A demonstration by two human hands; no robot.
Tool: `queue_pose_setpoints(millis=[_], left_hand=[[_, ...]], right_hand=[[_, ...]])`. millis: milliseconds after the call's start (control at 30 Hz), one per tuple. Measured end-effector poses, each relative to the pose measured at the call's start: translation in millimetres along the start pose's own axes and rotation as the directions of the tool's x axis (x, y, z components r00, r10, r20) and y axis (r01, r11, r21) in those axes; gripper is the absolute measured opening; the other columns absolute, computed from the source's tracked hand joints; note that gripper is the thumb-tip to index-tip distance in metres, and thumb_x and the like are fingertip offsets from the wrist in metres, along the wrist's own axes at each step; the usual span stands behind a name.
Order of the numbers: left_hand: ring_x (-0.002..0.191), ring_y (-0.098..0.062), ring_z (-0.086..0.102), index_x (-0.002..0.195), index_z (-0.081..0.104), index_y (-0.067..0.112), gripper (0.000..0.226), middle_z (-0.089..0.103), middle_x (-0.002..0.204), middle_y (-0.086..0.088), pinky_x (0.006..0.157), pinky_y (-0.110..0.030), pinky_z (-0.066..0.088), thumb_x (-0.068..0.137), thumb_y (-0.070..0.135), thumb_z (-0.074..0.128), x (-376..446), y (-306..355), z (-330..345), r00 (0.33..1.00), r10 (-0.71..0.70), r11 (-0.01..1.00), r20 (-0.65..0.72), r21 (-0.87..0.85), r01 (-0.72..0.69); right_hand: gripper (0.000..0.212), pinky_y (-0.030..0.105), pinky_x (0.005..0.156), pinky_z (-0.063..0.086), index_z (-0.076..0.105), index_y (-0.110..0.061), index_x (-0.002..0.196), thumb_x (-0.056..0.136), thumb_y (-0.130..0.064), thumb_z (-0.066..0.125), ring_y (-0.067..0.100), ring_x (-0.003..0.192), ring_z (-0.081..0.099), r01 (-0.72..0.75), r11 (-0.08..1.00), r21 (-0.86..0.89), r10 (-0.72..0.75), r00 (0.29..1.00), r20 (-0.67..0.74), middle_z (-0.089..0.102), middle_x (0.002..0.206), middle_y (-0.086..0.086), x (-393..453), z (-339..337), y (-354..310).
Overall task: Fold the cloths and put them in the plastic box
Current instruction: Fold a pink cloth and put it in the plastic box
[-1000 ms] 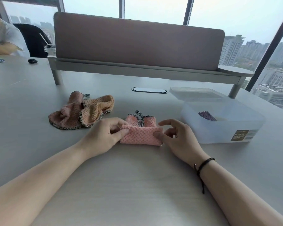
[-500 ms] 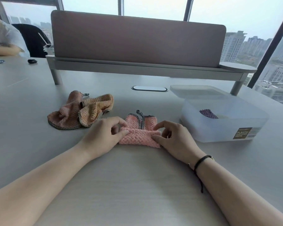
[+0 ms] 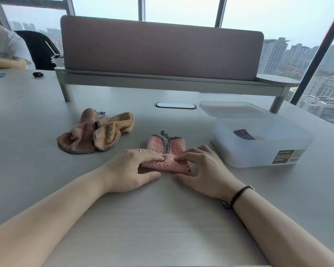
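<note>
Hands first: our left hand (image 3: 132,171) lies flat at the near-left end of the folded pink cloth (image 3: 167,156), fingers nearly straight and pressing down on the fold, thumb resting on the counter (image 3: 162,228); it grips nothing. We judge it sits there to pin the crease so the soft pile does not spring open.

Working left to right, at ten o'clock from that hand lies a crumpled heap of cloths (image 3: 96,132), well apart from our fold. We count two in it, one pinker and one more orange, both edged in dark checked trim, though a third could hide underneath. They wait unfolded, probably parked to the side so the space before us stays free for folding.

At twelve o'clock from our hands is the pink cloth itself, one piece, folded small with its trim and hanging loop pointing away from us.

Our right hand (image 3: 202,168) arches over the cloth's near-right end, fingertips (image 3: 178,159) pressing the top layer, fingers bent but closed round nothing. It mirrors the left to flatten the fold before lifting.

At two o'clock stands the plastic box (image 3: 262,153), one, open, with its lid (image 3: 229,109) lying behind it. One dark patterned cloth (image 3: 243,134) shows inside; more may lie hidden. The box sits near our right hand, which keeps the transfer short.
</note>
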State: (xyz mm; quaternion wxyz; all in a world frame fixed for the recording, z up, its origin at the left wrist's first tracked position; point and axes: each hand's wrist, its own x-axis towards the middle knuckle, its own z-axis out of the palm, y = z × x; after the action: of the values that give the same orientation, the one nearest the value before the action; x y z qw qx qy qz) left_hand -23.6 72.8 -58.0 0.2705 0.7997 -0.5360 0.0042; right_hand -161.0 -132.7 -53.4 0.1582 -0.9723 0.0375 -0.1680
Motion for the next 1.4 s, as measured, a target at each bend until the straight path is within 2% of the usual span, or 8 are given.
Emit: queue_pose_setpoints(millis=[133, 267, 467, 567, 700, 933, 1233, 1400], left_hand=[[0.118, 0.009, 0.055, 0.126, 0.061, 0.042, 0.051, 0.063, 0.126, 0.024, 0.105, -0.019, 0.041, 0.076, 0.053, 0.067, -0.5, -1.1, -2.6, 0.999, -0.048, 0.997, 0.003, -0.06, 0.048], [0.112, 0.01, 0.059, 0.119, 0.066, 0.039, 0.046, 0.068, 0.117, 0.025, 0.102, -0.02, 0.045, 0.075, 0.035, 0.076, -2.3, -2.3, -2.3, 0.998, -0.057, 0.985, -0.04, -0.166, 0.05], [0.083, -0.001, 0.068, 0.099, 0.074, 0.029, 0.019, 0.075, 0.092, 0.018, 0.077, -0.023, 0.054, 0.087, 0.014, 0.073, 1.1, -4.2, -2.7, 0.973, -0.105, 0.958, -0.204, -0.285, 0.044], [0.064, -0.011, 0.064, 0.096, 0.074, 0.023, 0.007, 0.074, 0.076, 0.004, 0.066, -0.027, 0.051, 0.09, 0.022, 0.07, 4.8, -1.5, -1.8, 0.948, -0.181, 0.939, -0.261, -0.332, 0.087], [0.044, 0.0, 0.043, 0.106, 0.065, 0.028, 0.023, 0.05, 0.044, 0.015, 0.051, -0.012, 0.034, 0.088, 0.042, 0.068, 11.4, -8.1, 2.8, 0.925, -0.283, 0.921, -0.253, -0.343, 0.188], [0.043, -0.004, 0.04, 0.103, 0.062, 0.031, 0.021, 0.052, 0.043, 0.011, 0.054, -0.027, 0.034, 0.087, 0.042, 0.07, 14.0, -15.5, 6.3, 0.914, -0.322, 0.927, -0.246, -0.277, 0.252], [0.049, 0.004, 0.051, 0.085, 0.069, 0.025, 0.022, 0.057, 0.049, 0.014, 0.05, -0.018, 0.031, 0.086, 0.047, 0.069, 13.5, -17.1, 5.5, 0.876, -0.35, 0.936, -0.331, -0.157, 0.314], [0.062, -0.012, 0.052, 0.114, 0.068, 0.026, 0.04, 0.051, 0.056, 0.014, 0.065, -0.028, 0.047, 0.088, 0.055, 0.061, 21.0, -22.3, 10.4, 0.885, -0.323, 0.939, -0.335, 0.002, 0.344]], right_hand=[[0.034, 0.036, 0.096, 0.043, 0.068, -0.032, 0.113, 0.081, -0.046, 0.065, 0.017, 0.105, 0.051, -0.007, 1.0, 0.027, 0.008, 0.999, -0.045, 0.067, 0.103, -0.016, -0.5, -1.7, -3.8], [0.026, 0.034, 0.093, 0.044, 0.071, -0.026, 0.109, 0.087, -0.038, 0.068, 0.018, 0.101, 0.055, -0.027, 0.998, 0.052, 0.033, 0.994, -0.104, 0.045, 0.076, -0.025, -2.6, -5.1, -6.6], [0.043, 0.025, 0.082, 0.045, 0.068, -0.038, 0.106, 0.067, -0.051, 0.081, 0.008, 0.09, 0.056, -0.101, 0.983, 0.156, 0.109, 0.993, -0.046, 0.06, 0.091, -0.009, -2.2, -5.1, -4.0], [0.02, 0.022, 0.063, 0.046, 0.071, -0.028, 0.092, 0.075, -0.033, 0.08, 0.003, 0.064, 0.057, -0.165, 0.902, 0.398, 0.222, 0.97, -0.1, 0.068, 0.072, -0.007, 6.9, -0.6, -2.0], [0.017, 0.024, 0.054, 0.039, 0.07, -0.02, 0.082, 0.08, -0.035, 0.077, 0.002, 0.048, 0.05, -0.269, 0.809, 0.522, 0.34, 0.939, -0.043, 0.072, 0.065, 0.0, 18.7, 5.9, 0.8], [0.022, 0.024, 0.057, 0.042, 0.066, -0.024, 0.076, 0.068, -0.036, 0.082, 0.0, 0.053, 0.054, -0.297, 0.845, 0.445, 0.378, 0.92, -0.102, 0.065, 0.061, -0.008, 24.7, 12.6, 6.3], [0.03, 0.027, 0.058, 0.042, 0.063, -0.031, 0.093, 0.076, -0.054, 0.073, 0.005, 0.062, 0.059, -0.293, 0.893, 0.341, 0.336, 0.939, -0.072, 0.07, 0.067, -0.006, 25.7, 15.1, 6.2], [0.033, 0.029, 0.068, 0.049, 0.063, -0.037, 0.106, 0.077, -0.051, 0.068, 0.009, 0.073, 0.061, -0.298, 0.929, 0.219, 0.316, 0.948, -0.049, 0.063, 0.066, -0.009, 26.9, 13.6, 0.6]])
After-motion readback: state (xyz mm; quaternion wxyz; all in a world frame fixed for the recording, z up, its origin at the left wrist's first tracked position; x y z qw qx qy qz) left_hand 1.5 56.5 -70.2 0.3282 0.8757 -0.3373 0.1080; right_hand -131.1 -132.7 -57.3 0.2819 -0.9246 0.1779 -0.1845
